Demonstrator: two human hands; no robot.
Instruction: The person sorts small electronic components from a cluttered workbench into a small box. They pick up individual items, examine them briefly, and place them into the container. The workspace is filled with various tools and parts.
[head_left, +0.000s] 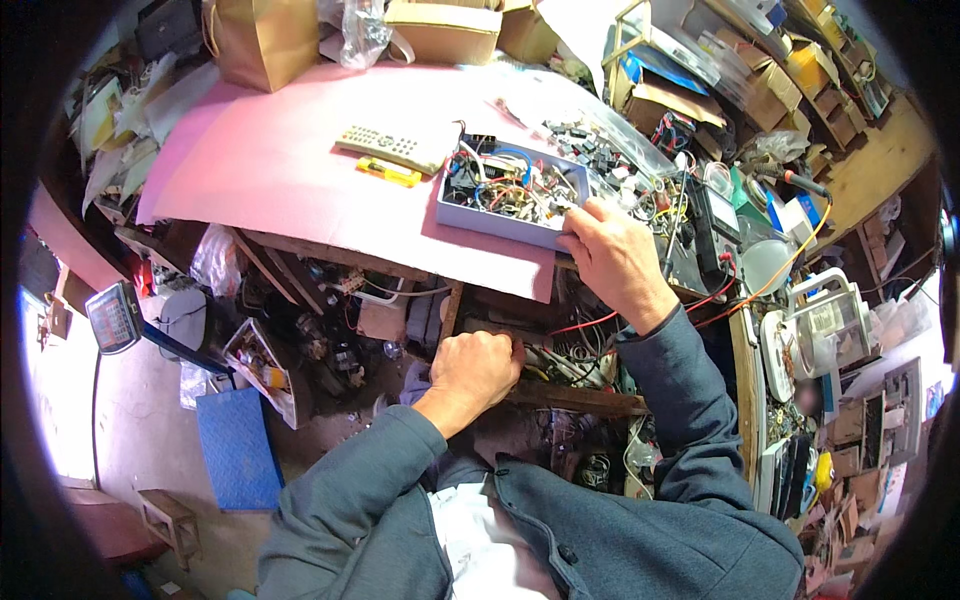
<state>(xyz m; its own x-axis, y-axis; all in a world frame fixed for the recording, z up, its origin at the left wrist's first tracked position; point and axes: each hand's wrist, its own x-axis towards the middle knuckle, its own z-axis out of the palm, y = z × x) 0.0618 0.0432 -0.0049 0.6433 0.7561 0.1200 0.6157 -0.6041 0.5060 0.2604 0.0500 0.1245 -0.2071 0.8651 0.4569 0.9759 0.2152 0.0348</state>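
Note:
A shallow blue-grey box (491, 222) full of wires, connectors and small metal parts stands at the right of the pink-covered table (300, 180). My right hand (619, 255) has its thumb and fingers closed at the box's near right corner; the fingertips partly cover that corner. Lower down, my left hand (476, 371) is curled with its back upward, beside an open wooden drawer (585, 397) holding cables and red wires. What lies under its fingers is hidden. A grey remote control (390, 147) and a yellow tool-like object (388, 171) lie left of the box.
Loose connectors (592, 146) crowd the table behind the box. To the right sit an analogue multimeter (716, 217) and a soldering iron (802, 182) with an orange cord. A blue platform scale (238, 450) stands on the floor at left. Cardboard boxes (442, 34) line the back.

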